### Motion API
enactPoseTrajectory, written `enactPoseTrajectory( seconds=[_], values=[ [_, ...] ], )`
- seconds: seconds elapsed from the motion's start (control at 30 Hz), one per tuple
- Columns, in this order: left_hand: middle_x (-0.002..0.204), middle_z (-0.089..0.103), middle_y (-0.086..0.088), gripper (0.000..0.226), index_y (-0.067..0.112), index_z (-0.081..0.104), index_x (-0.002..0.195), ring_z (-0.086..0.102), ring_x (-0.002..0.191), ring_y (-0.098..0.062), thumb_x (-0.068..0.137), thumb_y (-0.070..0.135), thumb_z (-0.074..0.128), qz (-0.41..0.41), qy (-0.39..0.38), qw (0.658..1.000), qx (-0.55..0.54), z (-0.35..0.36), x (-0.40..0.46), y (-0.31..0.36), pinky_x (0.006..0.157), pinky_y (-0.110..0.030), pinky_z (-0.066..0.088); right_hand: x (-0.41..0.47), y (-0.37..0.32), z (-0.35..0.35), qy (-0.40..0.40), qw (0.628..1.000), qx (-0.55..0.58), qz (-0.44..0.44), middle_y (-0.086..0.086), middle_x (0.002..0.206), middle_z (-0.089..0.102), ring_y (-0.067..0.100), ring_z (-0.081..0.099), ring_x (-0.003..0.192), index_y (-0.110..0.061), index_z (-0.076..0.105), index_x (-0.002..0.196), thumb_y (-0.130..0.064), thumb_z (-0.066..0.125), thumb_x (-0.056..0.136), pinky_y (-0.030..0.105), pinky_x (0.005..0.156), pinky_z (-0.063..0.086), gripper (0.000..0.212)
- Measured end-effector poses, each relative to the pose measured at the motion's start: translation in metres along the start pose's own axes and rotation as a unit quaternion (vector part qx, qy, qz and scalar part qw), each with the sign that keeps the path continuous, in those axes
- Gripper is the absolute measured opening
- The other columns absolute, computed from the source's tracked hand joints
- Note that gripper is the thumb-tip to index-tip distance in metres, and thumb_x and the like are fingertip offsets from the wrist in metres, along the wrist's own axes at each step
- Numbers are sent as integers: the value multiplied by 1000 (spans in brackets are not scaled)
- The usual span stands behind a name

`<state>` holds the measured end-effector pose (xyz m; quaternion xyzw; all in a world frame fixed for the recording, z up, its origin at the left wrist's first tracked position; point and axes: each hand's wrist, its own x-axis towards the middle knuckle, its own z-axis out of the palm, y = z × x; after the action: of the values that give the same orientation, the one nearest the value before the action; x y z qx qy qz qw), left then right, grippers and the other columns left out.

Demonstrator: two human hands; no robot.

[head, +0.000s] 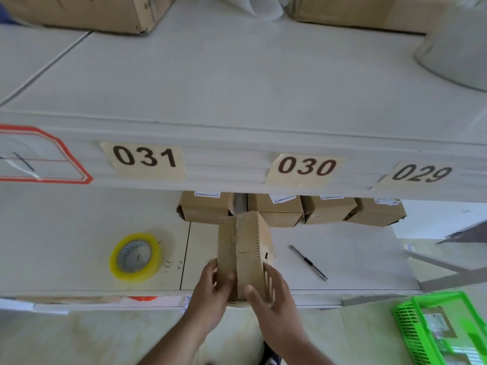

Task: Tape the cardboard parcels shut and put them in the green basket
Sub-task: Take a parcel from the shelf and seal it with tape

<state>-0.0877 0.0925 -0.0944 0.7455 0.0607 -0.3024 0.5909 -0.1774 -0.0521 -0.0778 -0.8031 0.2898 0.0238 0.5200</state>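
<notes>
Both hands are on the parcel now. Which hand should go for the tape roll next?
Left, probably. The tape roll lies on the table on the left hand's side. The right hand could keep gripping the parcel; the knife lies on its side.

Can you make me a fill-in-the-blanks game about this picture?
1. Both hands, left hand and right hand, hold a brown ____ parcel.
2. The round roll of yellow tape lies to the parcel's ____.
3. The plastic basket is coloured ____.

Missing words: cardboard; left; green
</notes>
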Motion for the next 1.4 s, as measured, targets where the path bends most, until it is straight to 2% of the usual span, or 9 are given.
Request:
enactPoseTrajectory(
  seconds=[0.13, 0.27, 0.37, 0.5, 0.63, 0.77, 1.1, 1.23, 1.4],
  values=[
    [114, 78, -3, 34, 44, 45, 129, 75, 99, -21, 107, 21, 55, -85, -55, 988, -115, -4, 3, -5, 92, -44, 57, -8, -8, 1, 20, 963, -237, -123, -27, 157, 34, 6, 29, 147, -48, 44, 152, -80, 37, 88, 37, 120, 35, 72],
    [106, 76, -15, 38, 12, 60, 130, 72, 95, -32, 99, -6, 48, -141, 78, 972, -171, -23, 18, -28, 83, -48, 60, -4, 5, 20, -47, 908, -385, -156, -7, 144, 61, 21, 62, 128, -40, 63, 130, -68, 54, 81, 47, 101, 56, 57],
    [113, 73, -3, 19, 18, 68, 118, 70, 105, -21, 106, 19, 53, -107, 90, 986, -89, -30, 12, -25, 94, -44, 57, -2, 13, 23, -52, 890, -423, -161, -3, 150, 58, 21, 58, 135, -38, 63, 132, -63, 52, 79, 48, 103, 55, 59],
    [106, 76, 19, 14, 37, 71, 110, 68, 104, 0, 96, 40, 70, -24, -4, 998, 66, -24, 3, -28, 92, -26, 51, -3, 14, 2, -31, 942, -303, -138, -18, 164, 31, 12, 26, 153, -34, 48, 152, -51, 53, 97, 37, 125, 31, 58],
    [112, 74, 25, 23, 37, 69, 122, 65, 105, 11, 99, 41, 64, -11, -22, 995, 95, -24, 6, -37, 85, -10, 45, 12, 20, -18, -16, 981, -177, 78, -11, 170, 17, 16, 16, 158, -27, 19, 166, -59, 56, 98, 37, 127, 22, 84],
    [116, 71, 25, 29, 37, 66, 129, 62, 111, 7, 103, 45, 56, -10, -39, 990, 134, -18, 3, -36, 94, -20, 46, 23, 27, -15, -77, 984, -34, 159, -15, 132, 67, 14, 60, 127, -30, 60, 141, -51, 57, 100, 35, 109, 45, 46],
    [127, 66, 11, 42, 30, 61, 132, 62, 114, -9, 100, 56, 52, 6, 12, 974, 226, -45, 9, -20, 99, -30, 49, 29, 34, -21, -32, 987, 0, 161, 4, 114, 74, 26, 65, 109, -20, 74, 114, -40, 57, 106, 39, 97, 45, 27],
    [120, 68, -11, 43, 13, 64, 124, 65, 109, -35, 85, 29, 76, 123, 246, 856, 437, -122, 48, -34, 86, -43, 55, 16, 29, -37, 13, 989, -8, 144, 13, 103, 70, 34, 60, 106, -5, 69, 108, -38, 56, 106, 36, 87, 39, 35],
    [145, 54, 9, 67, 32, 37, 154, 42, 141, -15, 92, 30, 61, 0, 190, 757, 625, -176, 65, -53, 118, -44, 31, -6, 18, -49, 76, 991, -65, 92, -9, 123, 66, 12, 59, 112, -35, 63, 126, -39, 66, 99, 33, 97, 42, 28]
  ],
)
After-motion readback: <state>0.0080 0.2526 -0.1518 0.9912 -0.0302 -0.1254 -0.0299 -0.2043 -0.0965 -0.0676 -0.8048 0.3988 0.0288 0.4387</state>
